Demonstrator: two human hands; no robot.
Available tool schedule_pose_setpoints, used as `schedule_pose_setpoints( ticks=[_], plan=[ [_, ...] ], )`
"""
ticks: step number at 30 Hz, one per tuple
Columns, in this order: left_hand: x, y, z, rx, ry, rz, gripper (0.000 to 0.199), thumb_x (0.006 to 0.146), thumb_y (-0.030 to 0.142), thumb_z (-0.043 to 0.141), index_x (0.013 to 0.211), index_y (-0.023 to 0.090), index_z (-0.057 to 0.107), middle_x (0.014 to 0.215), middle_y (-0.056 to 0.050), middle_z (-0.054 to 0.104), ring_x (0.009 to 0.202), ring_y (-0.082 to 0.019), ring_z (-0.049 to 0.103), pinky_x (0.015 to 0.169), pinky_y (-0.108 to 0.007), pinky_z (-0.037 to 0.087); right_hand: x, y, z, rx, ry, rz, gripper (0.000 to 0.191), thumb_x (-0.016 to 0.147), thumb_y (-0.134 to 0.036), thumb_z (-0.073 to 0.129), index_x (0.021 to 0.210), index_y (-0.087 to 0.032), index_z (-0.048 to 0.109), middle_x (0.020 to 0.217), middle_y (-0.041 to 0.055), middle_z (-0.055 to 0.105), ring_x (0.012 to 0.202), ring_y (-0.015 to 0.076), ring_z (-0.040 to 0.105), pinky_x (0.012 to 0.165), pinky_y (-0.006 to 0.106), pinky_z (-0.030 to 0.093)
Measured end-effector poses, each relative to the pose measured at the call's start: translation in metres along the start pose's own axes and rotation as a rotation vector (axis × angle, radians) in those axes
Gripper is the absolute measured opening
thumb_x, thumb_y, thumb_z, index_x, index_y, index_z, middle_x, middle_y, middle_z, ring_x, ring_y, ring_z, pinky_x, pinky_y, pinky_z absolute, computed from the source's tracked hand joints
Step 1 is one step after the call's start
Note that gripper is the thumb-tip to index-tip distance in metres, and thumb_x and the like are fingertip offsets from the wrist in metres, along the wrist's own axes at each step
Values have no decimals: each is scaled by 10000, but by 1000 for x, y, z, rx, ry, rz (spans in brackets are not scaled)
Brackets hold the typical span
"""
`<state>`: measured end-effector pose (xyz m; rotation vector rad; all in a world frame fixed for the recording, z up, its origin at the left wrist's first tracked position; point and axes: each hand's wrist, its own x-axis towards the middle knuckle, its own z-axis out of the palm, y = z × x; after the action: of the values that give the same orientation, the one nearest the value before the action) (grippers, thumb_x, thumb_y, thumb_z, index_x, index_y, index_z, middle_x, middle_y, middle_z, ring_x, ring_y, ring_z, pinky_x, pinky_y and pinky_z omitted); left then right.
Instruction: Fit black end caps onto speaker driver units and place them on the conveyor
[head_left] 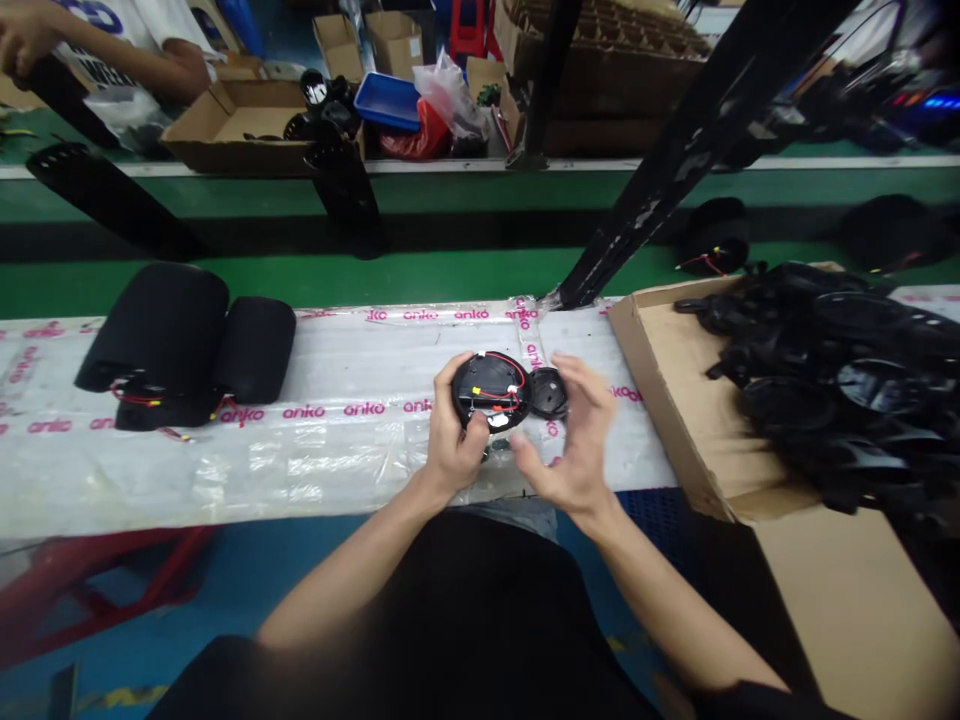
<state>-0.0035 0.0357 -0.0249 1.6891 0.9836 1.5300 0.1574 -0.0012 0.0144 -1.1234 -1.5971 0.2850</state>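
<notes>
A round black part (489,393) with red wires and small white and yellow connectors is held over the wrapped table by my left hand (457,440), thumb on its near rim and fingers round its left side. A smaller round black piece (548,392) sits against the right side of the larger part. Beside that piece, my right hand (574,440) is spread, its thumb and fingers apart and slightly blurred. Whether its fingertips touch the smaller piece cannot be made out.
Black fabric-covered cylinders (169,325) with wires lie at the left. At the right stands a cardboard box (675,400) heaped with black parts (847,370). A slanted black post (652,170) rises behind the table. Across the green belt (450,270) is a person's arm (165,70).
</notes>
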Motion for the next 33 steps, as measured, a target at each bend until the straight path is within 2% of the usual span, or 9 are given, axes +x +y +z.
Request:
schedule_pose_setpoints(
  ticks=[3, 7, 12, 16, 19, 22, 24, 29, 33],
  plan=[
    [0, -1, 0, -14, -10, 1, 588, 1067, 535, 529, 1565, 235, 438, 1508, -146, 570, 1342, -309, 616, 1146, -464, 508, 7, -7, -26, -282, 6, -286, 460, 851, -204, 845, 1236, -339, 634, 1182, 62, 514, 1206, 298, 591, 1038, 526, 583],
    [0, -3, 0, -24, -24, 3, 598, 1067, 542, 543, 1575, 248, 429, 1515, -139, 561, 1365, -306, 601, 1167, -470, 500, 18, -11, -30, -421, -175, -447, 283, 891, -220, 868, 1115, -302, 718, 1211, 77, 498, 1216, 287, 541, 1013, 480, 591],
    [4, -1, -17, 2, -88, 110, 658, 1065, 452, 606, 1633, 283, 320, 1618, -167, 439, 1469, -309, 538, 1180, -500, 520, 23, -14, -20, -429, -250, -382, 163, 942, -175, 806, 1061, -264, 741, 1191, 94, 558, 1226, 288, 523, 1032, 477, 579],
    [20, 9, -52, 269, -169, 457, 478, 946, 282, 819, 1371, 335, 604, 1491, -91, 509, 1407, -290, 562, 1161, -502, 531, 24, -22, -21, -453, -333, -317, 69, 985, -197, 751, 1041, -236, 748, 1191, 124, 603, 1228, 309, 530, 1036, 513, 569],
    [38, 24, -74, 476, -356, 622, 256, 918, 336, 856, 1140, 311, 730, 1295, -67, 626, 1284, -284, 608, 1097, -477, 542, 27, -24, -23, -466, -383, -307, 68, 998, -188, 719, 1027, -245, 742, 1199, 126, 618, 1228, 317, 536, 1028, 523, 570],
    [52, 45, -79, 623, -566, 584, 122, 1020, 378, 725, 1071, 268, 742, 1273, -96, 670, 1302, -320, 612, 1086, -508, 526, 30, -26, -24, -459, -435, -281, 90, 1000, -189, 694, 1037, -258, 738, 1247, 135, 617, 1272, 342, 528, 1056, 569, 560],
    [54, 59, -76, 698, -628, 542, 123, 1059, 328, 656, 1052, 236, 738, 1287, -127, 676, 1323, -342, 606, 1087, -534, 513, 31, -28, -24, -443, -465, -253, 94, 999, -193, 684, 1047, -253, 737, 1283, 148, 610, 1309, 362, 517, 1087, 599, 548],
    [58, 76, -75, 568, -637, 338, 98, 1034, 320, 692, 1027, 243, 751, 1395, -135, 628, 1383, -357, 566, 1145, -566, 487, 27, -30, -23, -427, -450, -239, 157, 986, -136, 668, 1061, -261, 724, 1347, 142, 595, 1366, 366, 507, 1136, 605, 541],
    [75, 62, -77, 300, -500, -29, 234, 1022, 402, 684, 1208, 259, 688, 1393, -113, 644, 1374, -309, 605, 1188, -519, 497, 23, -30, -22, -403, -412, -270, 200, 980, -82, 644, 1007, -264, 724, 1352, 126, 618, 1349, 339, 538, 1114, 581, 569]
  ],
)
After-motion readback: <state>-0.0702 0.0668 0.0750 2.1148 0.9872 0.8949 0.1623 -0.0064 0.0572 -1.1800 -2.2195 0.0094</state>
